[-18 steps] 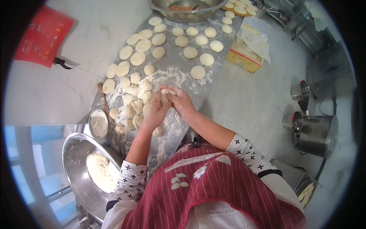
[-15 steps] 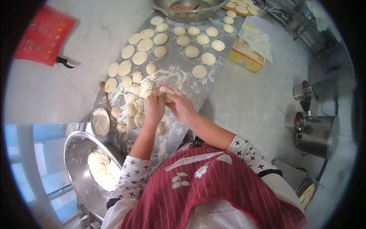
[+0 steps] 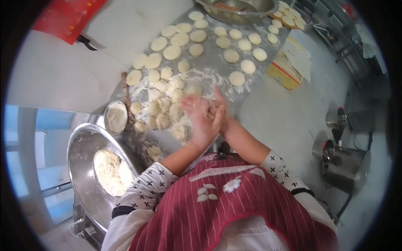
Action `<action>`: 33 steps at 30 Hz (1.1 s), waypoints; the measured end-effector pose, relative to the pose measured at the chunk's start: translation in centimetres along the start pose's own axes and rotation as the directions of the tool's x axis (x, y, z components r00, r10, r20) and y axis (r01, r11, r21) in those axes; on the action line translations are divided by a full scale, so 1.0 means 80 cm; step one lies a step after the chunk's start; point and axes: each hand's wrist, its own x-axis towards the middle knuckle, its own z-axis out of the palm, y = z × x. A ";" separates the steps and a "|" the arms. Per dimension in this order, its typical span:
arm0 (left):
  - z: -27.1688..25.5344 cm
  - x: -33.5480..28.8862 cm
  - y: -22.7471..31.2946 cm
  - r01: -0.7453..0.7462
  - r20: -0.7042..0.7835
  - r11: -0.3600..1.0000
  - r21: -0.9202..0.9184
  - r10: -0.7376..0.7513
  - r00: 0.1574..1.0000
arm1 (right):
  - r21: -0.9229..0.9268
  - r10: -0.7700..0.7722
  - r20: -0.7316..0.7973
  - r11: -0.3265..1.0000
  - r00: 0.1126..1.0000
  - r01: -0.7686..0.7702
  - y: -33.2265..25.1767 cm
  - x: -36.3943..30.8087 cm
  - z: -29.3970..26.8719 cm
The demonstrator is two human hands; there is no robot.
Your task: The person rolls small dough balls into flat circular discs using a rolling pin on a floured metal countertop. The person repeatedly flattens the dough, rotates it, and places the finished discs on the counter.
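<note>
My left hand point(image 3: 203, 121) and my right hand point(image 3: 223, 111) meet above the near part of the floured metal table, palms facing and wrists close. Fingers on both are stretched out, slightly smeared by motion. Whether anything lies between the palms is hidden. Just beyond my left fingertips is a blurred, pale round of dough point(image 3: 193, 90). To the left sits a cluster of floured dough lumps point(image 3: 162, 121). Flattened dough rounds point(image 3: 172, 52) lie in loose rows farther away, more of them point(image 3: 236, 78) toward the right edge.
At left are a rough brown stick point(image 3: 126, 94), a small flour bowl point(image 3: 115, 118) and a large steel bowl point(image 3: 79, 167) holding dough point(image 3: 108, 169). A basin point(image 3: 238, 16) of reddish filling stands at the far end. A yellow box point(image 3: 284, 72) is at right, a steel pot point(image 3: 345, 169) beyond.
The dough piece between my hands no longer shows there; a pale round now lies beyond my left fingertips. My fingers have straightened and my palms come together. The view has shifted.
</note>
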 end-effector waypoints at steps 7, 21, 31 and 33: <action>-0.027 0.008 -0.044 -0.129 -0.050 0.982 0.137 0.136 0.989 | -0.023 0.000 -0.329 1.000 0.944 -0.009 -0.006 0.014 0.060; -0.122 0.126 -0.311 0.215 -0.310 0.806 0.552 -0.041 0.950 | -0.195 -0.014 -0.511 0.976 0.859 -0.100 0.001 0.054 0.020; -0.233 0.055 -0.412 -0.325 0.393 0.233 0.917 -0.384 0.835 | -0.149 0.054 -0.557 0.975 0.829 -0.164 0.037 -0.014 -0.068; -0.241 0.071 -0.395 -0.295 0.392 0.260 0.919 -0.535 0.749 | -0.258 0.072 -0.471 0.942 0.879 -0.215 0.050 0.008 -0.052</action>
